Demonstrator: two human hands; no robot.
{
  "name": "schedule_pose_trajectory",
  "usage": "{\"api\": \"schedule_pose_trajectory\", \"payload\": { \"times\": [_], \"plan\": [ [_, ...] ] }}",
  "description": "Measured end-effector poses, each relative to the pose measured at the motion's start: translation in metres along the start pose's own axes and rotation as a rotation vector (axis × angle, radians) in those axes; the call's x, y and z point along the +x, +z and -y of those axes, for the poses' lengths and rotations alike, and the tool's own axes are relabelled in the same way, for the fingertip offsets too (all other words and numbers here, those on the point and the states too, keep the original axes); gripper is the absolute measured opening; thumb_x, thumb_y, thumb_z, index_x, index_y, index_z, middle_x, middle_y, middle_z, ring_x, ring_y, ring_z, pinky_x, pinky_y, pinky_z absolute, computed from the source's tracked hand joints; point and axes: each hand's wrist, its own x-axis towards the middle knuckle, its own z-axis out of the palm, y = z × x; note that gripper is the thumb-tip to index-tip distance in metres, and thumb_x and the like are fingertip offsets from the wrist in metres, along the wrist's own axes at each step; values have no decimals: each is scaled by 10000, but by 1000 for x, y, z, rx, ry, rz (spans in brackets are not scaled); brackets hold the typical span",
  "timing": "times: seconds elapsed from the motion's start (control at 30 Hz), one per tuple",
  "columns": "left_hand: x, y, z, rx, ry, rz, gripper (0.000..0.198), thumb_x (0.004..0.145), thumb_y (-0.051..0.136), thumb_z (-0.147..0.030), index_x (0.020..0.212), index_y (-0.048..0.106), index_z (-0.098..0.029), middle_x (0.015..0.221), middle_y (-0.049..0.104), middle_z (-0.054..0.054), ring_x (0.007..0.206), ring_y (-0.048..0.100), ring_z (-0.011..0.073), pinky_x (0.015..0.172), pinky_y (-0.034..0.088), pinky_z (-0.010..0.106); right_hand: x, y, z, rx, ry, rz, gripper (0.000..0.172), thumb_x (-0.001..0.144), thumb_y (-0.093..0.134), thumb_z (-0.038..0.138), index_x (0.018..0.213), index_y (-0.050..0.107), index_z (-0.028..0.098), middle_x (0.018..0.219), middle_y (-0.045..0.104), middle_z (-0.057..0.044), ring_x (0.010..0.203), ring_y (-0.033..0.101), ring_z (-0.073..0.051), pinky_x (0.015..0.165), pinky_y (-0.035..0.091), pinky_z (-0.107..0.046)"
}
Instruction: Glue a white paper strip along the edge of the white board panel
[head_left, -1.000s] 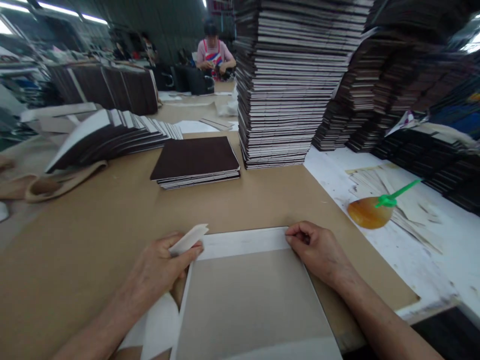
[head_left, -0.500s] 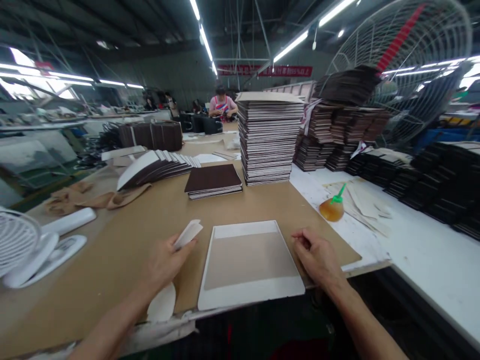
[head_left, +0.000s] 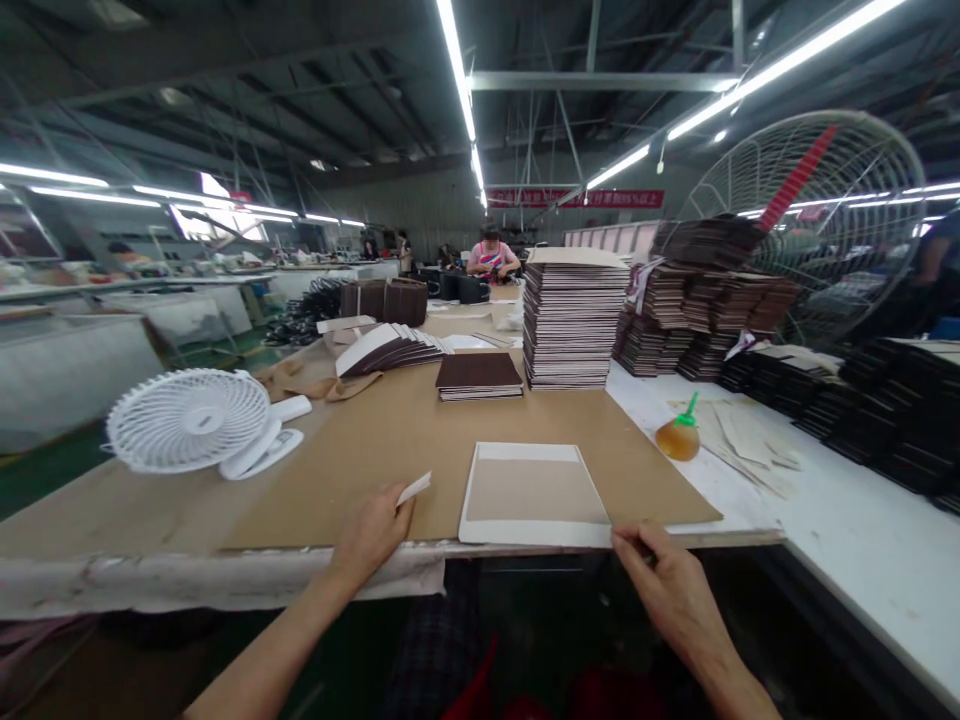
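A flat board (head_left: 532,495), grey-brown with white strips along its far and near edges, lies at the near edge of the brown cardboard sheet (head_left: 420,440). My left hand (head_left: 371,535) rests at the table edge to the board's left, fingers closed on a small white scraper (head_left: 414,488). My right hand (head_left: 664,580) sits at the board's near right corner, fingers curled and touching that corner; whether it grips the board is unclear.
A small stack of dark brown boards (head_left: 478,376) and a tall stack (head_left: 574,320) stand beyond. Fanned boards (head_left: 390,350) lie at left, a white table fan (head_left: 191,420) further left. An amber glue bottle with green nozzle (head_left: 677,437) sits right. A seated person (head_left: 491,258) works far back.
The view has pulled back and lifted, showing more of the hall. Both hands have drawn back toward the table's near edge; the right one went from the board's far corner to its near right corner.
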Motion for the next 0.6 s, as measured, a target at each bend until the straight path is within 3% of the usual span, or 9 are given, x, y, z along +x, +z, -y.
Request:
{"api": "schedule_pose_trajectory", "payload": {
  "times": [0.2,0.33,0.47,0.6],
  "plan": [
    [-3,0,-6,34,-30,-57,289,956,394,-299,977,665,-200,975,710,76,899,679,231,763,445,302,-20,9,-13,130,-9,-28,337,893,531,529,854,688,233,836,710,-20,797,678,-219,722,540,-293],
    [-4,0,-8,54,-37,-76,276,953,410,-307,957,665,-203,962,707,75,908,677,221,782,442,293,-18,15,-1,124,-90,-67,311,917,527,494,870,679,227,858,705,-32,814,674,-213,742,543,-295],
    [-5,2,-8,67,-41,-83,287,956,402,-328,979,657,-201,984,702,79,922,672,228,794,434,298,-3,17,12,21,-215,-152,343,938,497,470,973,692,190,1006,707,-95,934,673,-240,874,546,-382],
    [-6,3,-8,75,-41,-80,302,956,395,-330,1005,661,-195,1009,706,92,920,674,237,786,428,302,25,22,21,-103,-348,-27,441,965,452,471,1202,659,163,1264,649,-144,1199,587,-274,1067,454,-467]
  ]
}}
